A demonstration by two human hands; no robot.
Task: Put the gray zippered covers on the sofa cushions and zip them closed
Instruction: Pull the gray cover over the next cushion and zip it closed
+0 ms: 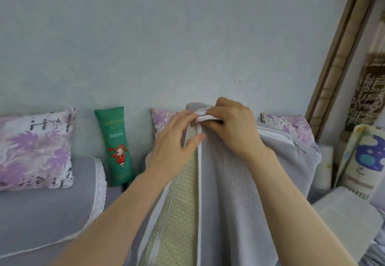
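A sofa cushion stands on edge in front of me, partly wrapped in a gray cover [229,182] with white zipper tape. Its yellow-green woven core [183,192] shows through the open zipper slit that runs up the middle. My right hand [231,128] pinches the white top edge of the cover at the upper end of the slit. My left hand [177,140] sits just left of it, fingertips on the same white edge, thumb over the open slit. A second gray-covered cushion [291,147] leans behind on the right, its zipper pull visible.
A gray sofa seat cover [48,195] with lace trim lies at the left. Purple floral pillows [35,149] and a green tube-shaped pillow [114,147] lean on the wall. A patterned foam mat [362,157] and white foam blocks stand at the right, beside a door frame.
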